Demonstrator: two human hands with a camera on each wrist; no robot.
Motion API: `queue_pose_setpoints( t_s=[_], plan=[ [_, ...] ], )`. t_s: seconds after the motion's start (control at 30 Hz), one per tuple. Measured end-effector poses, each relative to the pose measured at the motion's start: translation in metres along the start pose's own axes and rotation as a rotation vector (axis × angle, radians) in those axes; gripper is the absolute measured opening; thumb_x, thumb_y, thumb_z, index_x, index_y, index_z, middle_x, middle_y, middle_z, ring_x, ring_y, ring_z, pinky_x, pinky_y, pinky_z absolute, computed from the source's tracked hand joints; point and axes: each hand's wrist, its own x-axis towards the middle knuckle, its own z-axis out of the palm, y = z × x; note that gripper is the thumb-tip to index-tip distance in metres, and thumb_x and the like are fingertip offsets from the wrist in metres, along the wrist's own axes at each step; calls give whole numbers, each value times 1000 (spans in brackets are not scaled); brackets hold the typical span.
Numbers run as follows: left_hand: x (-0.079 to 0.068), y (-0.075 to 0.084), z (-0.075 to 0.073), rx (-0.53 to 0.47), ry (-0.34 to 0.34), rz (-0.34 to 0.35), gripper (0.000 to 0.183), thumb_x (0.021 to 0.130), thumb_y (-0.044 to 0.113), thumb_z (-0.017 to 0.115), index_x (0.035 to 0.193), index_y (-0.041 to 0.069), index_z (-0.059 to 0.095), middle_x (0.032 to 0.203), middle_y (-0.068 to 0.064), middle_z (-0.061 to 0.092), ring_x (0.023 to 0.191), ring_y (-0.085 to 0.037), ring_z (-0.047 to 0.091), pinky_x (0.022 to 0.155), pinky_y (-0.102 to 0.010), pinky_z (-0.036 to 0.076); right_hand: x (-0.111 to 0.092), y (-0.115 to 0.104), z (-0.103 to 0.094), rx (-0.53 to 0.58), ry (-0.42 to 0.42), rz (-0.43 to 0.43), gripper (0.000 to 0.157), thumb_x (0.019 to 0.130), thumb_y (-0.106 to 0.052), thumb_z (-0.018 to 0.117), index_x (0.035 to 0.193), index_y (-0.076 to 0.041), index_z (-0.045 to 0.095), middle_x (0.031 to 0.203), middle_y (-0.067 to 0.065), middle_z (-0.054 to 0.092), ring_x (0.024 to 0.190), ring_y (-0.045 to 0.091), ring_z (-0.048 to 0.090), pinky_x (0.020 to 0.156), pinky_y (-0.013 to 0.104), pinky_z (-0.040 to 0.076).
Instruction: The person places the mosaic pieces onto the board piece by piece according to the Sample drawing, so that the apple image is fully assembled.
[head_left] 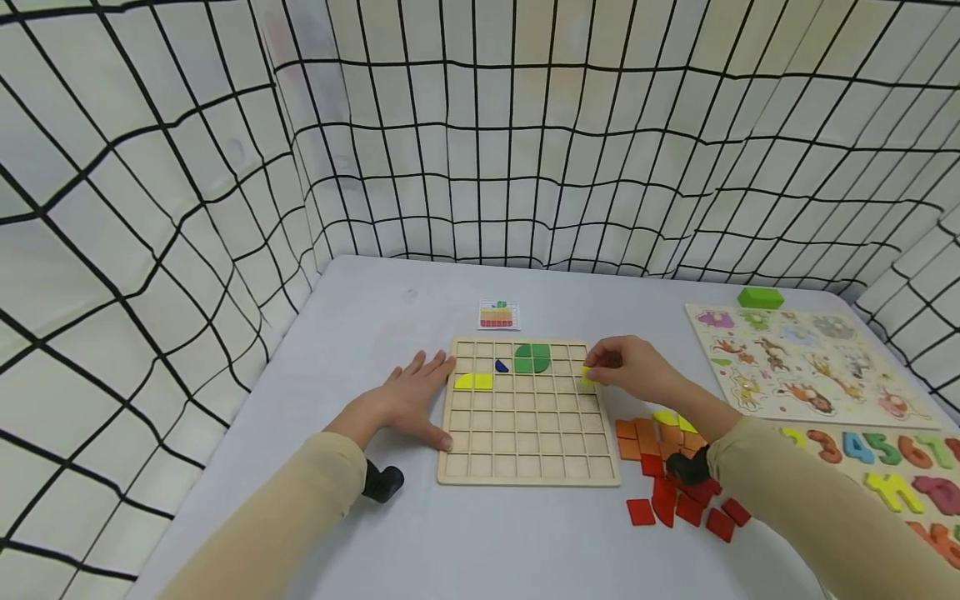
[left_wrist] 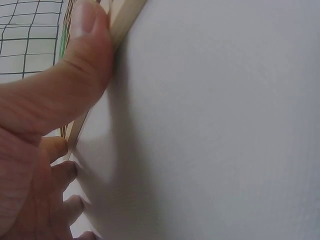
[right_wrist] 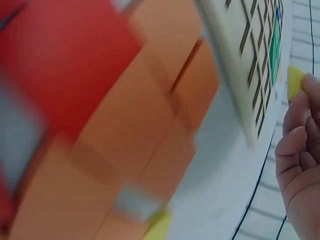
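Observation:
A square wooden grid board (head_left: 528, 450) lies on the white table. Green pieces (head_left: 532, 358) forming a rounded shape, a small dark blue piece (head_left: 502, 366) and two yellow pieces (head_left: 474, 382) sit in its upper cells. With fingers spread, my left hand (head_left: 405, 404) rests at the board's left edge; in the left wrist view its thumb (left_wrist: 87, 45) touches the wooden rim. My right hand (head_left: 633, 367) pinches a yellow piece (right_wrist: 295, 82) between thumb and finger, over the board's right edge near the upper rows.
Right of the board lie loose orange tiles (head_left: 636, 437), red tiles (head_left: 641, 512) and more yellow pieces (head_left: 666, 418). A small pattern card (head_left: 498, 316) lies behind the board. Farther right are an animal puzzle (head_left: 810, 367), a number puzzle (head_left: 847, 467) and a green block (head_left: 761, 297). Black netting surrounds the table.

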Motion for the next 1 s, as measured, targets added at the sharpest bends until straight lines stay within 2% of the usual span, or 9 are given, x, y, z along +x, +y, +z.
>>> queue_pose_setpoints(
  t_s=[0.13,0.4,0.57,0.77,1.0],
  plan=[
    [-1,1,-1,-5,6,0,125,75,50,88,165,6,13,173,-16,6,159,-44,-1,125,-68,8,17,-19,20,81,-29,25,8,96,-11,71,99,-4,70,88,7,67,76,18,65,68,28,52],
    [-4,2,-2,-13,8,4,125,75,49,89,164,5,14,173,-16,7,159,-44,0,125,-69,8,44,-55,59,130,-61,72,7,95,-10,71,98,-3,70,88,7,71,72,12,68,67,25,57],
    [-4,2,-1,-22,10,6,125,75,49,89,164,6,14,173,-16,7,159,-44,0,125,-68,8,51,-71,73,67,-30,92,6,94,-10,73,96,-5,73,86,5,71,69,10,65,67,22,56],
    [-2,2,-1,-13,9,-1,125,74,50,89,165,7,14,173,-15,7,159,-43,0,126,-67,8,53,-79,78,15,-13,101,6,95,-10,72,97,-4,74,86,5,71,66,10,63,65,22,54],
    [-1,-1,0,-17,6,-5,126,74,51,89,165,8,13,173,-14,6,160,-43,-1,126,-67,7,57,-80,83,-65,7,67,6,95,-11,71,94,-6,74,87,4,71,76,13,58,70,24,50]
  ],
)
